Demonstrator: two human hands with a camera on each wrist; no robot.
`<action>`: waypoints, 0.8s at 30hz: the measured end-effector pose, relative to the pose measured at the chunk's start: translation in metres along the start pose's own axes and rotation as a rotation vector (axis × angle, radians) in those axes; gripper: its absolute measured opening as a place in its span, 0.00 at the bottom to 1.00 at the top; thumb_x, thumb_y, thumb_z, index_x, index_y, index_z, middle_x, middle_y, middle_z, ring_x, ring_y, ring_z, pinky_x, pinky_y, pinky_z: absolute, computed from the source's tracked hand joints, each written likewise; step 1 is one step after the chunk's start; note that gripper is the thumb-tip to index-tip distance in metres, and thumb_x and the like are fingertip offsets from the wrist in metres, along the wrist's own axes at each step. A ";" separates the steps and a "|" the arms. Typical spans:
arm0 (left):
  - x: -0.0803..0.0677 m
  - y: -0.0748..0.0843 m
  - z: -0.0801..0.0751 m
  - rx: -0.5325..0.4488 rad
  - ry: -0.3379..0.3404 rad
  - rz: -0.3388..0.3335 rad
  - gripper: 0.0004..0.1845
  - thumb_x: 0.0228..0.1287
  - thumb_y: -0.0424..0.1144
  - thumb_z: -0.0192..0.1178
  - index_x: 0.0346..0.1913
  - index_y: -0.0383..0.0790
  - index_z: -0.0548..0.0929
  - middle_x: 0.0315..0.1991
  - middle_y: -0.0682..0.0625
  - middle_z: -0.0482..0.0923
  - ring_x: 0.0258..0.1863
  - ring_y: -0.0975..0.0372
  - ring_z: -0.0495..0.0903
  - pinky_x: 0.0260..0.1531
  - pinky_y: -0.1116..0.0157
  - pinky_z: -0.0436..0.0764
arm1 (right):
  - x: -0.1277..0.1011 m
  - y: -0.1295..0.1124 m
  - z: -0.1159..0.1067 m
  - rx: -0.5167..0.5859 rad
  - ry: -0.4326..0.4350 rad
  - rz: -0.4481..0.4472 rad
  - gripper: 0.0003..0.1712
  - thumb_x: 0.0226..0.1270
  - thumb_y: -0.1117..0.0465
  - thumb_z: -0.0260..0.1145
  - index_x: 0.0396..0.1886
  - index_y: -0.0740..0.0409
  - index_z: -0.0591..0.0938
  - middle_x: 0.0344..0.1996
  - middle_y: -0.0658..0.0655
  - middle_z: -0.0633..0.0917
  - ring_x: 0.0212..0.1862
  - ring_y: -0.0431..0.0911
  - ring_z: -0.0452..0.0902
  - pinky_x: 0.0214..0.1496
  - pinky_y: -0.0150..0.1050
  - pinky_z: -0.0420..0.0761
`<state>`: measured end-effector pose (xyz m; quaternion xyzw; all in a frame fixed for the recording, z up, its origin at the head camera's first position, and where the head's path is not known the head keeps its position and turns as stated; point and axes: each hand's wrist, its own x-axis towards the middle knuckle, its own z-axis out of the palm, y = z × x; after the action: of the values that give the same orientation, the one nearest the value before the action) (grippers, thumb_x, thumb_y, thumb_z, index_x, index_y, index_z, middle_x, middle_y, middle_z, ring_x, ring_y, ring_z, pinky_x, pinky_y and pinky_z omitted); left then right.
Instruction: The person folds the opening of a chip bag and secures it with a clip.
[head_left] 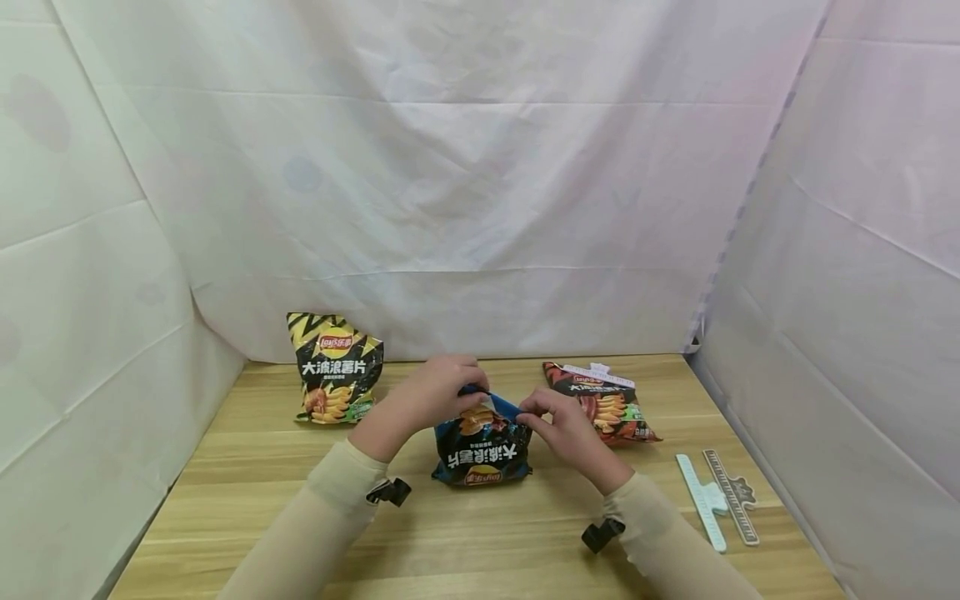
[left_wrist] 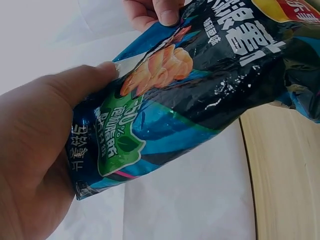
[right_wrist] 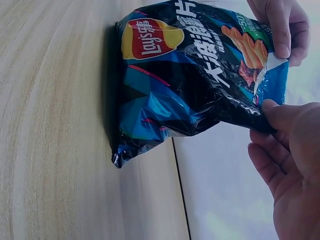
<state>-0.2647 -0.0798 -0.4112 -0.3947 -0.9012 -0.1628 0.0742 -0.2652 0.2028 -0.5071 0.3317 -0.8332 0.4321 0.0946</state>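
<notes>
A blue and black Lay's chip bag (head_left: 482,446) stands on the wooden table (head_left: 465,542) in the middle, its top edge torn open. My left hand (head_left: 442,387) pinches the bag's top left corner, and the left wrist view shows the thumb (left_wrist: 82,82) pressed on the foil of the bag (left_wrist: 200,95). My right hand (head_left: 558,421) pinches the top right corner; in the right wrist view its thumb (right_wrist: 280,112) lies on the torn edge of the bag (right_wrist: 185,85).
A yellow and black chip bag (head_left: 333,368) leans at the back left. A red chip bag (head_left: 607,402) with a white clip on top lies at the back right. Two long sealing clips (head_left: 716,497) lie near the right edge. White cloth walls (head_left: 480,183) surround the table.
</notes>
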 end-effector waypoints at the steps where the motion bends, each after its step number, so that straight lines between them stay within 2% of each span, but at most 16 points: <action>1: 0.000 0.000 0.000 0.006 0.006 0.006 0.05 0.79 0.43 0.72 0.49 0.47 0.93 0.43 0.56 0.84 0.38 0.65 0.82 0.40 0.64 0.85 | 0.000 0.000 0.000 0.001 0.000 0.002 0.07 0.76 0.65 0.75 0.42 0.46 0.91 0.38 0.40 0.85 0.36 0.40 0.78 0.37 0.44 0.80; 8: 0.000 -0.004 -0.001 0.029 0.028 0.059 0.04 0.78 0.42 0.73 0.46 0.46 0.94 0.40 0.56 0.83 0.35 0.67 0.80 0.36 0.67 0.83 | 0.001 -0.001 -0.003 0.000 0.001 0.012 0.06 0.77 0.63 0.75 0.42 0.45 0.91 0.38 0.40 0.85 0.37 0.40 0.79 0.37 0.40 0.79; 14: 0.001 -0.002 -0.002 0.043 0.025 0.068 0.04 0.78 0.41 0.73 0.47 0.45 0.93 0.40 0.56 0.83 0.35 0.66 0.81 0.37 0.66 0.84 | 0.000 -0.001 -0.005 -0.023 0.025 0.025 0.07 0.76 0.64 0.76 0.42 0.45 0.91 0.38 0.39 0.86 0.40 0.38 0.83 0.40 0.39 0.82; 17: 0.003 -0.001 -0.001 0.055 0.034 0.069 0.04 0.78 0.41 0.73 0.47 0.45 0.94 0.41 0.56 0.84 0.35 0.66 0.82 0.37 0.67 0.84 | 0.000 -0.001 -0.005 -0.018 0.025 0.060 0.07 0.76 0.64 0.76 0.42 0.45 0.91 0.39 0.40 0.87 0.42 0.38 0.85 0.43 0.40 0.85; 20: 0.004 -0.001 0.001 0.064 0.042 0.070 0.04 0.78 0.40 0.73 0.46 0.45 0.94 0.41 0.55 0.84 0.36 0.65 0.83 0.38 0.67 0.85 | -0.001 -0.003 -0.005 0.014 0.003 0.126 0.06 0.77 0.62 0.76 0.48 0.46 0.91 0.41 0.43 0.89 0.43 0.40 0.86 0.44 0.42 0.87; 24: 0.003 -0.001 0.003 0.061 0.054 0.077 0.03 0.78 0.40 0.73 0.45 0.45 0.93 0.41 0.55 0.84 0.36 0.65 0.83 0.39 0.67 0.86 | -0.005 -0.007 -0.008 0.049 -0.025 0.191 0.18 0.78 0.59 0.76 0.64 0.51 0.87 0.47 0.48 0.89 0.47 0.43 0.87 0.49 0.44 0.88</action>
<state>-0.2678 -0.0773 -0.4134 -0.4221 -0.8875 -0.1429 0.1169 -0.2581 0.2088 -0.4995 0.2585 -0.8513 0.4553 0.0343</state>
